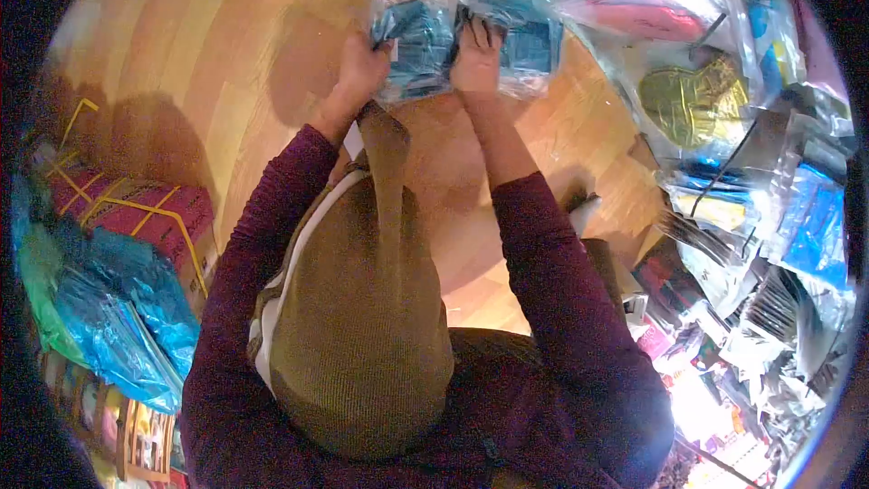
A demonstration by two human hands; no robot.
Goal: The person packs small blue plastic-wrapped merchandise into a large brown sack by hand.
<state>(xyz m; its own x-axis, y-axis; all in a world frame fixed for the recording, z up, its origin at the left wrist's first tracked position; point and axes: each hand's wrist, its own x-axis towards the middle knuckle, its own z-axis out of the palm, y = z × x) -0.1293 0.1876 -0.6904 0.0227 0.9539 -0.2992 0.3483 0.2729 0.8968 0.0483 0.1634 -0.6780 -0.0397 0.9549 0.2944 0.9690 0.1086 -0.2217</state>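
A clear plastic package [425, 41] with folded blue-teal contents lies on the wooden floor, its wrap crinkled and shiny. At its left edge, my left hand [365, 68] is closed on the plastic, beside a small white label. My right hand [478, 54] bends its fingers over the middle, where dark folds of material bunch under the fingertips. To the right of that hand the wrapped blue part [534, 45] continues.
Brown knitted cloth [362, 308] fills the near middle. At left are a pink box with yellow straps [149, 213] and blue plastic bags [122, 308]. Along the right lie a gold packet [692, 104], a blue packet [819, 226] and heaps of clear and grey packaging.
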